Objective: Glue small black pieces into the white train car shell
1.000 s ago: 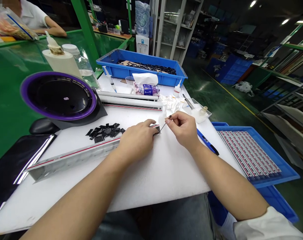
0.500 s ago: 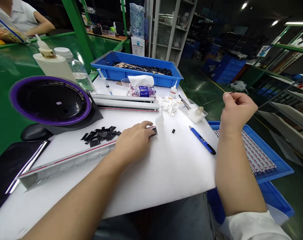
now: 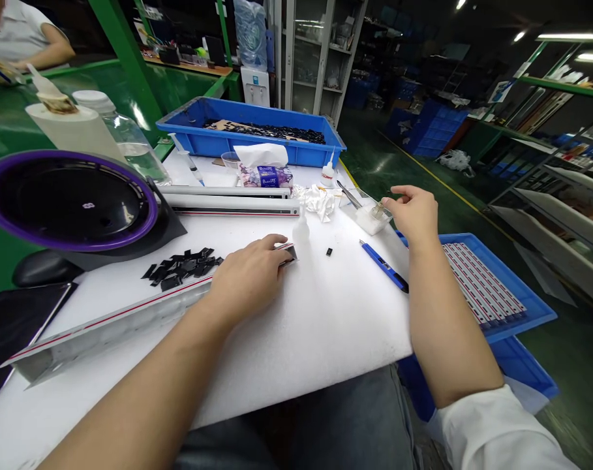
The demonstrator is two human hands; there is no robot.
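Note:
My left hand grips the far end of a long pale channel-shaped profile with a red line along its top edge. The profile lies slantwise on the white table, and my palm covers part of it. Just beyond my fingers stands a small translucent bottle. My right hand is raised at the table's right edge, thumb and forefinger curled together in a pinch; whatever is between them is too small to tell. Close to those fingertips is a small glass bottle in a white holder.
Black pieces lie piled behind the profile, with one black piece apart. A blue utility knife rests at right. Behind are tissues, crumpled paper and a blue bin. A blue tray holds striped strips.
My right hand has come inward and lower, from out over the floor to beside the small glass bottle. My left hand stays on the profile. The whole view has shifted slightly.

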